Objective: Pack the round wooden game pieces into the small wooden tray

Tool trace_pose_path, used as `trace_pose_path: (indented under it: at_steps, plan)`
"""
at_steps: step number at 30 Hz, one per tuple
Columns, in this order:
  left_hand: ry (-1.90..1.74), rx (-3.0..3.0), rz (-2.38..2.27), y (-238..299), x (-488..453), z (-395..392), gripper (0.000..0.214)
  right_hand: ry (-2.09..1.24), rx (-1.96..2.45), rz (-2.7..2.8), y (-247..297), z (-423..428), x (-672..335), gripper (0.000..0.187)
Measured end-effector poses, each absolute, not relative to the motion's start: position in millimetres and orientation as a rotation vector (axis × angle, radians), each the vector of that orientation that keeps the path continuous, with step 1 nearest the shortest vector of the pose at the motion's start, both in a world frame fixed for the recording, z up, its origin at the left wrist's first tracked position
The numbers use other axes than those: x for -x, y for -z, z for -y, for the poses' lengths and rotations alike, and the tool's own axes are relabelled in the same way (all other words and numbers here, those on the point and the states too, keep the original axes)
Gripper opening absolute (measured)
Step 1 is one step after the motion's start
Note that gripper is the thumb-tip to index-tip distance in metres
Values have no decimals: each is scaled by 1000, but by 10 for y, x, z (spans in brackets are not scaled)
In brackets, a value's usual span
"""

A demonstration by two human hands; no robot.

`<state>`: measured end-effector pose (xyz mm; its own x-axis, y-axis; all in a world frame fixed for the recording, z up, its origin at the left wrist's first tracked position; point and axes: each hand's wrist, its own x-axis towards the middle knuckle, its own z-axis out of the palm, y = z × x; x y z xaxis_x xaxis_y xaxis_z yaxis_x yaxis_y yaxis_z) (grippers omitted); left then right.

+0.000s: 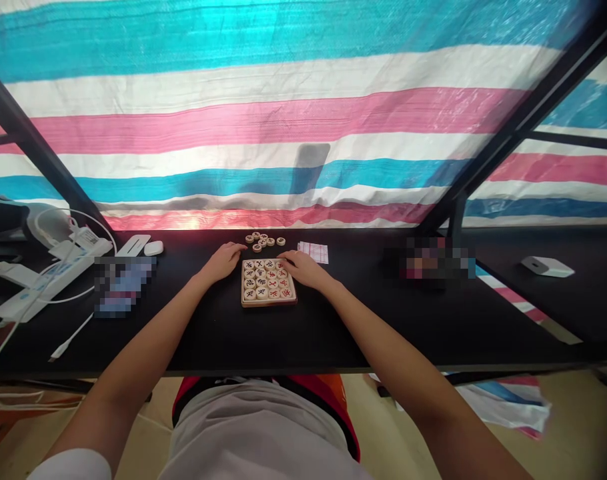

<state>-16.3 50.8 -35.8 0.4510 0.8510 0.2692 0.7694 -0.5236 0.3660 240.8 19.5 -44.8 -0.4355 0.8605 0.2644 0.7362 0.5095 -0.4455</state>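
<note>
A small wooden tray [268, 302] lies on the black table, filled with round wooden game pieces [263, 280] marked in red and black. Several loose pieces [263, 241] sit just behind it. My left hand [223, 259] rests palm down at the tray's upper left corner, fingers reaching toward a loose piece. My right hand [303, 268] lies on the tray's right edge with fingers curled over the pieces there. Whether either hand holds a piece is hidden.
A white power strip [53, 277] with cables lies at the left, a white mouse [153, 248] behind it. A small paper [313, 251] sits right of the loose pieces. A white box [546, 267] lies far right. A striped tarp hangs behind.
</note>
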Motion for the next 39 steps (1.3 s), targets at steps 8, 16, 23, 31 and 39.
trace_pose_path:
  at_steps: [8, 16, 23, 31, 39]
  plan:
    - [-170, -2875, -1514, 418, 103, -618, 58, -369, 1317, 2290, 434, -179, -2408, 27]
    - [-345, -2849, -1576, 321, 190, -464, 27, -371, 1312, 2282, 457, -194, -2420, 27]
    - [-285, -2685, -1603, 196, 230, -363, 16, -363, 1305, 2293, 459, -200, -2423, 27]
    - [-766, -2816, -1270, 34, -36, -94, 23, -386, 1306, 2282, 449, -194, -2421, 26]
    - [-520, -2862, -881, 165, -291, 57, 22, -367, 1315, 2277, 467, -203, -2418, 26]
